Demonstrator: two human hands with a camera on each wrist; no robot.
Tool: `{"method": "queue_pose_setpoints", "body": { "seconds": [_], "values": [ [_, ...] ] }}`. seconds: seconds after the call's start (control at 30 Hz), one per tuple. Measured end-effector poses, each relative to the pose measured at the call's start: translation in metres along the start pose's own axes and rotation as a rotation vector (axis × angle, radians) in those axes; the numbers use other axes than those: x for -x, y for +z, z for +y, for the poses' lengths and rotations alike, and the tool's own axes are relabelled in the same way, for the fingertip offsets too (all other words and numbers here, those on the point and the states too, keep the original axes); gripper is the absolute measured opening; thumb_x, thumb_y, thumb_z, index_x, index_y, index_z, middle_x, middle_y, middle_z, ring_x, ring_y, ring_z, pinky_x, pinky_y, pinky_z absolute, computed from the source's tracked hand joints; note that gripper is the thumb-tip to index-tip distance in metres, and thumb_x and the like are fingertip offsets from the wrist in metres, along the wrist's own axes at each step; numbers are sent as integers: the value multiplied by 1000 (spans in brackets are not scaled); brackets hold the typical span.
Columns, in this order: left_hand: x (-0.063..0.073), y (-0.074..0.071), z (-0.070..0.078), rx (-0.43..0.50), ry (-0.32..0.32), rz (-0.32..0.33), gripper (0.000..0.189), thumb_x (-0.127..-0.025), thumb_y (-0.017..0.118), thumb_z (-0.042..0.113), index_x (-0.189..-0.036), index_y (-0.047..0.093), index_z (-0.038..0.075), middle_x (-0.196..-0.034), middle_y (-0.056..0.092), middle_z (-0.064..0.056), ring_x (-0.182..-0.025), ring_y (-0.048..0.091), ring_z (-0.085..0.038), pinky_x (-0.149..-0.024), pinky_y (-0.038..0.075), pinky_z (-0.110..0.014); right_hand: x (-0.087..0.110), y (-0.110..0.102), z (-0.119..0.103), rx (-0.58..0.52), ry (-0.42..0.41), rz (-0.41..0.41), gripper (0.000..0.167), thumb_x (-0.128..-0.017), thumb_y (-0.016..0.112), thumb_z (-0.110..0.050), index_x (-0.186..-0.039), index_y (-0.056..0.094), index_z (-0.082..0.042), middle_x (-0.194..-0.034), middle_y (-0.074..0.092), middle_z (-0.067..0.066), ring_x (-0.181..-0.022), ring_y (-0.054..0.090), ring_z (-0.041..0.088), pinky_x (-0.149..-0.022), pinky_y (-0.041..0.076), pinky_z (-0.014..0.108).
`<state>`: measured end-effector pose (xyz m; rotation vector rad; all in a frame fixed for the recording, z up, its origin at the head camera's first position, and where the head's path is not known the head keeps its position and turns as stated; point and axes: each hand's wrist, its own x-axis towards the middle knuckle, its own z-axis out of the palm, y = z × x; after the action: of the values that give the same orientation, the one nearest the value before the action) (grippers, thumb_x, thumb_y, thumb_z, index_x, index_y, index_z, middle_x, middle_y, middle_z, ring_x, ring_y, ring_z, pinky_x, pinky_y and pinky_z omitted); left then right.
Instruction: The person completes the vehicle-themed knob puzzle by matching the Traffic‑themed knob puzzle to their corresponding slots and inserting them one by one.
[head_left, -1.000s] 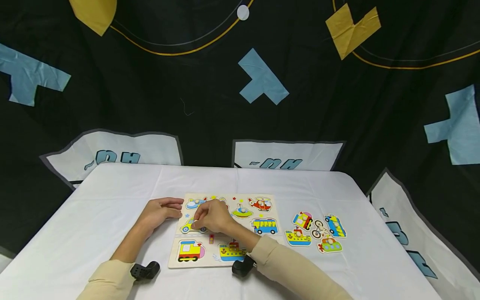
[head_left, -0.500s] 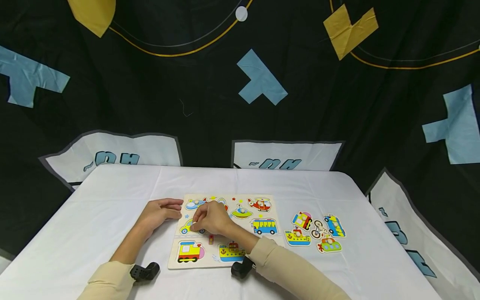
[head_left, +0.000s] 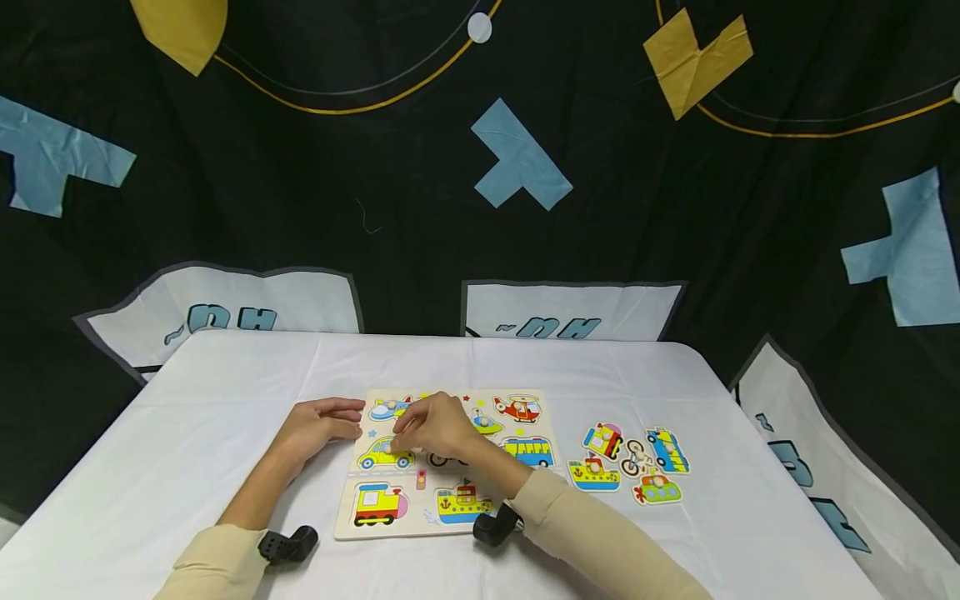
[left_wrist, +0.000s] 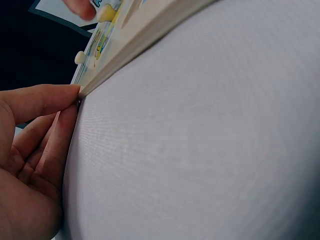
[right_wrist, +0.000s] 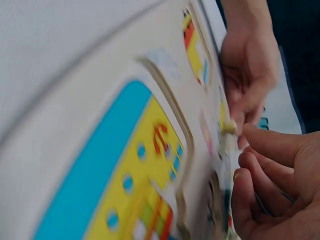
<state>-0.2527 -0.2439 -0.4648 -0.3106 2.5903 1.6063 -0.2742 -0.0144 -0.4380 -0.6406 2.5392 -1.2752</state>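
On the table lies a wooden peg puzzle board [head_left: 420,528] with vehicle pictures. My left hand [head_left: 313,429] rests at the board's left edge; in the left wrist view its fingertips touch that edge. Over the board is my right hand [head_left: 437,429], fingers loosely bent and holding nothing. Its fingertips are right beside the knob [right_wrist: 229,127] of the yellow car piece [head_left: 381,454], which sits in its slot. Plane [head_left: 386,409] and helicopter [head_left: 519,407] pieces are in the board, both with knobs. The right hand hides part of the board's middle.
Right of the board lie several loose pieces: a train [head_left: 602,440], a ship [head_left: 592,475], a bicycle [head_left: 636,457], a bus [head_left: 667,451] and a submarine [head_left: 657,490]. A white cloth covers the table [head_left: 247,375]. A black printed curtain [head_left: 420,225] hangs behind.
My right hand has let go of the car's knob and drawn back slightly right and up, uncovering the car and part of the bicycle picture. The left hand stays at the board's edge.
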Motion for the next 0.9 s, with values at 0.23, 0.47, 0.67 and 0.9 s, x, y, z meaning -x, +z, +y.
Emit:
{"method": "queue_pose_setpoints", "body": {
  "seconds": [0.23,0.47,0.67,0.9],
  "values": [
    [-1,1,0,12,-6,1,49,-84,77,18,-131,68,10,-113,75,-6,-101,67,-13,-82,49,-21,6,-28,10,-14,20,54,14,-77,89,-20,-88,81,-15,-73,73,-8,-69,61,7,-63,42,22],
    [-2,2,0,20,-16,10,49,-83,77,17,-131,68,10,-111,75,-4,-100,67,-13,-82,49,-21,15,-60,27,-9,56,75,18,-79,87,-22,-94,81,-13,-79,74,-5,-72,62,11,-63,45,26],
    [-3,3,-1,21,-17,10,49,-83,77,18,-130,69,10,-111,75,-4,-102,67,-14,-83,49,-23,26,-90,43,15,123,124,21,-80,86,-24,-97,80,-15,-82,73,-4,-77,63,15,-66,49,28],
    [-1,2,1,13,-23,16,49,-83,77,19,-131,68,10,-112,75,-4,-102,67,-15,-88,50,-28,38,-123,59,1,146,206,18,-82,84,-22,-98,80,-14,-85,76,-3,-83,67,14,-78,52,31]
  ]
}}
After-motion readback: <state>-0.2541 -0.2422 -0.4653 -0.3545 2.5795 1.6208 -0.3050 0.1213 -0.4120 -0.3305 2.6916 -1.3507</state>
